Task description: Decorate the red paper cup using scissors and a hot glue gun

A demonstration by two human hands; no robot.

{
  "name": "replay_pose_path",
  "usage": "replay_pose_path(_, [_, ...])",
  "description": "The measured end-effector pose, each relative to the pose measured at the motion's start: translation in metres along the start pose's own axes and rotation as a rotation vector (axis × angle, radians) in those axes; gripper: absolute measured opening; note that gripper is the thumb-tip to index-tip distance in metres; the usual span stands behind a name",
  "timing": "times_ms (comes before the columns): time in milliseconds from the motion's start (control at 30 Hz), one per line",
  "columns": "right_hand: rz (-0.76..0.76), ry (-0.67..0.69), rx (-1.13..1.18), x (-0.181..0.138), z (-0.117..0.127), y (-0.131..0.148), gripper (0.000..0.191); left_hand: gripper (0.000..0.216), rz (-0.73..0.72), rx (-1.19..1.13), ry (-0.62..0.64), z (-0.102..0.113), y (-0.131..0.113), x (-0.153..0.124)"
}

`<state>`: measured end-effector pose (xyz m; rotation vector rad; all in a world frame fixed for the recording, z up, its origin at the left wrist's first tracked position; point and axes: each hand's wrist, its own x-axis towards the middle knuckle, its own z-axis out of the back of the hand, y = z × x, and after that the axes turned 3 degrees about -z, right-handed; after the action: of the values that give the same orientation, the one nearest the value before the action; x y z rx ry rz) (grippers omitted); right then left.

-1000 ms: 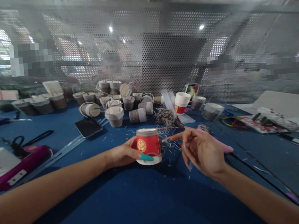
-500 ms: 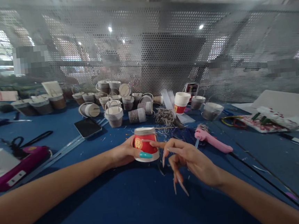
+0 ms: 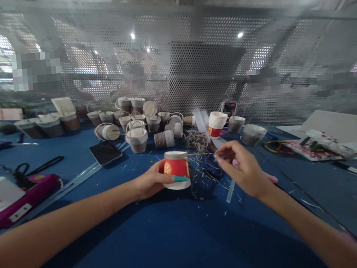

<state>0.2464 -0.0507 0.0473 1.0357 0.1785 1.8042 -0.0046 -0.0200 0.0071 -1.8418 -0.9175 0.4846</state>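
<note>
An upside-down red paper cup [image 3: 177, 168] with a gold emblem and a band of twine near its top stands on the blue table [image 3: 162, 235]. My left hand [image 3: 151, 180] is wrapped around its side, thumb across the front. My right hand [image 3: 242, 168] hovers just right of the cup, its fingers pinched together on a thin strand of twine that I can barely make out. A tangle of twine [image 3: 198, 140] lies just beyond the cup. A clear glue stick [image 3: 230, 191] lies below my right hand, which hides most of a pink glue gun [image 3: 271, 179].
Several twine-wrapped cup baskets [image 3: 137, 125] crowd the table's back, next to a stack of paper cups [image 3: 217, 124]. A phone [image 3: 105, 152] and clear ruler lie left of centre. A magenta tool [image 3: 21, 197] sits at far left. A perforated metal screen [image 3: 191, 66] walls the back.
My right hand drew back from the cup's side and rose to the right, its spread fingers closing into a pinch. My left hand kept hold of the cup.
</note>
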Motion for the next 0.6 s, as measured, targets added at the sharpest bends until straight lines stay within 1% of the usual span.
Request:
replay_pose_path(33, [0.059,0.074,0.025,-0.004,-0.004,0.005,0.011,0.054,0.004,0.028,0.001,-0.002,0.000,-0.001])
replay_pose_path(67, [0.114,0.119,0.036,-0.008,-0.007,0.011,0.011,0.054,0.008,0.053,0.005,-0.003,0.000,-0.001])
replay_pose_path(100, [0.160,0.146,0.043,-0.012,-0.010,0.016,0.012,0.055,0.009,0.073,0.012,-0.005,0.000,-0.002])
replay_pose_path(167, [0.211,0.152,0.058,-0.017,-0.016,0.022,0.021,0.056,0.006,0.099,0.025,-0.006,0.000,-0.003])
replay_pose_path(267, [0.205,0.120,0.082,-0.021,-0.021,0.024,0.029,0.061,0.002,0.118,0.037,-0.005,0.001,-0.003])
replay_pose_path(433, [0.180,0.127,0.117,-0.020,-0.022,0.021,0.020,0.061,0.008,0.150,0.054,-0.005,0.000,-0.003])
replay_pose_path(600, [0.182,0.132,0.124,-0.019,-0.021,0.025,0.015,0.061,0.016,0.175,0.058,-0.007,-0.001,-0.003])
